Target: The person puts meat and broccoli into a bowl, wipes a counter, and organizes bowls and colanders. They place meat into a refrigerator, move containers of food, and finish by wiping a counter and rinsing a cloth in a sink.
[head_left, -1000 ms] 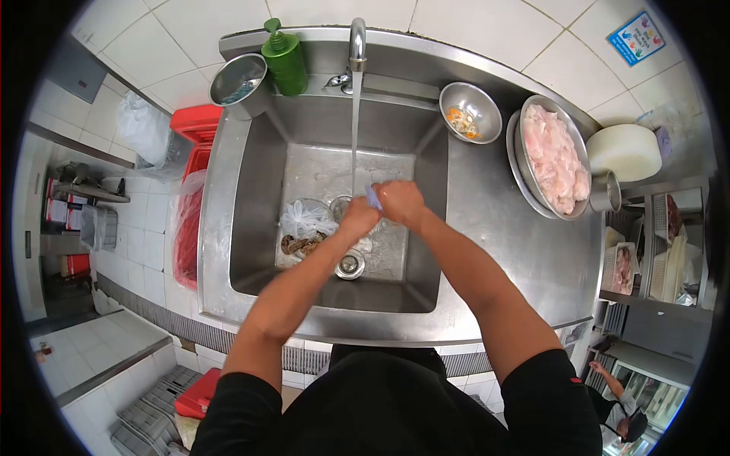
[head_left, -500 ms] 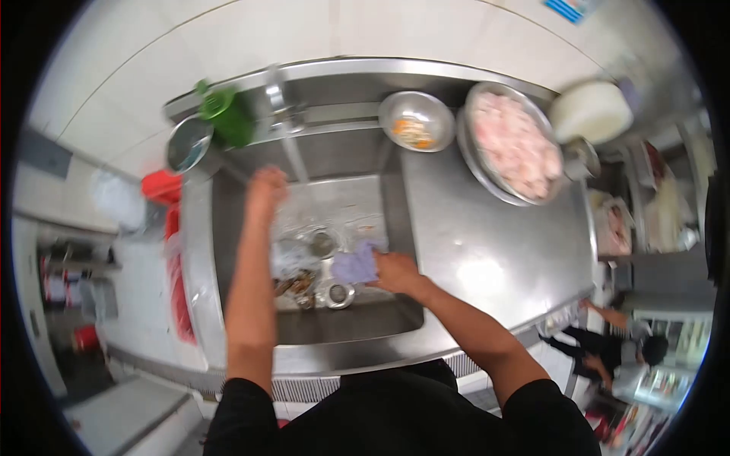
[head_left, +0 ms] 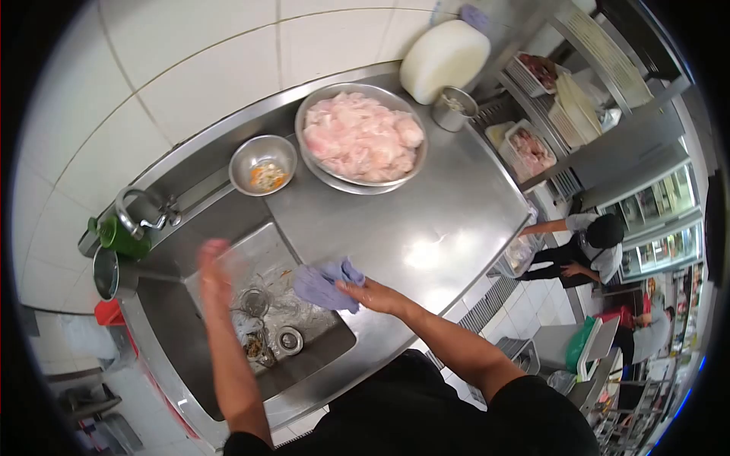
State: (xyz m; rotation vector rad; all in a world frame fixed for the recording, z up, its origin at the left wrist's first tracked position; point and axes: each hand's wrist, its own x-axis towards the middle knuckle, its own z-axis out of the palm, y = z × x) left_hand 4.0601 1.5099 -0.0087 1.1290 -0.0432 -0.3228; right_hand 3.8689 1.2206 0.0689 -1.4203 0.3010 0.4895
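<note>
A purple cloth [head_left: 323, 285] hangs bunched in my right hand [head_left: 380, 296], which is closed on it above the sink's right edge. My left hand [head_left: 215, 266] is over the left part of the steel sink [head_left: 179, 327]; motion smears its fingers, and I see nothing in it. On the wet sink floor lie a drain strainer [head_left: 289, 340] and a clump of brown scraps [head_left: 257, 348], near the round drain [head_left: 255, 302]. At the sink's back stands the tap [head_left: 135, 214], with no stream visible below it.
Behind the counter [head_left: 380, 235] stand a small bowl of orange and white bits [head_left: 262, 165], a large bowl of pale raw meat [head_left: 361, 137] and a metal pot [head_left: 454, 109]. A green bottle [head_left: 123, 239] is beside the tap. A co-worker [head_left: 585, 243] stands at the right.
My view has turned to the right. The right hand has lifted the cloth from the sink floor toward the counter edge. Water was running from the tap before; no stream shows now.
</note>
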